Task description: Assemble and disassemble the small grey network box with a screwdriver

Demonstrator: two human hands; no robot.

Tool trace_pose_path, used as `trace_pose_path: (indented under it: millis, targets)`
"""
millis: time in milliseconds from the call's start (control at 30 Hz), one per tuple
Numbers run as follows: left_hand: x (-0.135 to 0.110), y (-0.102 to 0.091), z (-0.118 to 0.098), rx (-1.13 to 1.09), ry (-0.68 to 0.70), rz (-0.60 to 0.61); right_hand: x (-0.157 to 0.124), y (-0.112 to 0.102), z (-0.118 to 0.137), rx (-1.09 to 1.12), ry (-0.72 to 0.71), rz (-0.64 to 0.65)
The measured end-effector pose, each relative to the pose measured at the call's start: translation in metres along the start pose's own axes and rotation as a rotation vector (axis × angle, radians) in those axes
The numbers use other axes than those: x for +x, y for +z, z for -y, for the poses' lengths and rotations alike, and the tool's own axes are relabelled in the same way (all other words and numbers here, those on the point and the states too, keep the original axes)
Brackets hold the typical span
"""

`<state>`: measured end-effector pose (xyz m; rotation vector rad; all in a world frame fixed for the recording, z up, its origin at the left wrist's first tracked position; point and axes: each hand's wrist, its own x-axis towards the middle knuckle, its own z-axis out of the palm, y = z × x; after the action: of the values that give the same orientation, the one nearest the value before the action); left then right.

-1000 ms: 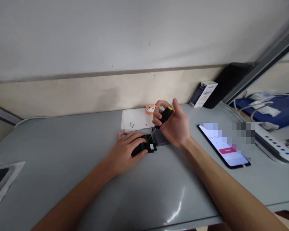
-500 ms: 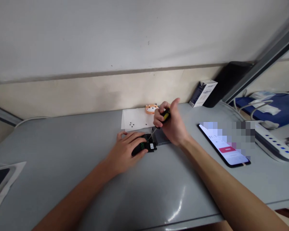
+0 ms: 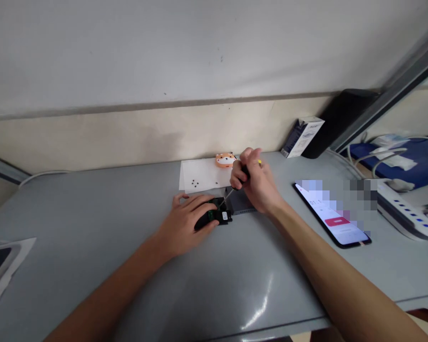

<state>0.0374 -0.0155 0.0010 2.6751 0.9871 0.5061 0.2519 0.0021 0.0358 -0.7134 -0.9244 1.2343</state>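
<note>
My left hand presses a small black electronic device against the desk, fingers laid over its top and thumb along the near side. Some green circuit board and a white label show on it. In my right hand is a screwdriver with a black and yellow handle, fingers wrapped round it. Its shaft slants down to the left, and the tip reaches the device; whether it sits on a screw I cannot tell. Just right of the device lies a flat dark grey box, partly hidden under my right hand.
Several tiny dark screws lie on white paper behind my hands, with an orange-and-white animal-face case. To the right are a phone, a carton, a black cylinder and a power strip.
My right hand has turned about the screwdriver handle, its thumb and fingers now folded closer over it. My left hand and the device have stayed in place.
</note>
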Motion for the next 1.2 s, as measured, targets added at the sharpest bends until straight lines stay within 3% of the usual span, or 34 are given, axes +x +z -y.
trace_pose_path:
  millis: [200,467,767,1000,1200]
  targets:
    - [-0.0014,0.0000,0.0003,-0.002,0.003,-0.010,-0.0013,0.0016,0.0093,0.194,0.128,0.053]
    - [-0.0007,0.0004,-0.0009,0.007,-0.003,-0.001,-0.0029,0.0059,0.0047,0.059,0.049,0.019]
    - [-0.0008,-0.0014,-0.0002,0.005,0.009,-0.005,-0.0016,0.0004,0.0078,0.267,0.165,0.062]
    - [-0.0019,0.0004,0.0008,0.018,0.029,-0.020,-0.0037,0.0058,0.0035,0.020,0.053,0.006]
    - [-0.0019,0.0009,0.0002,0.022,0.031,-0.038,-0.0030,0.0063,0.0064,0.214,0.125,0.099]
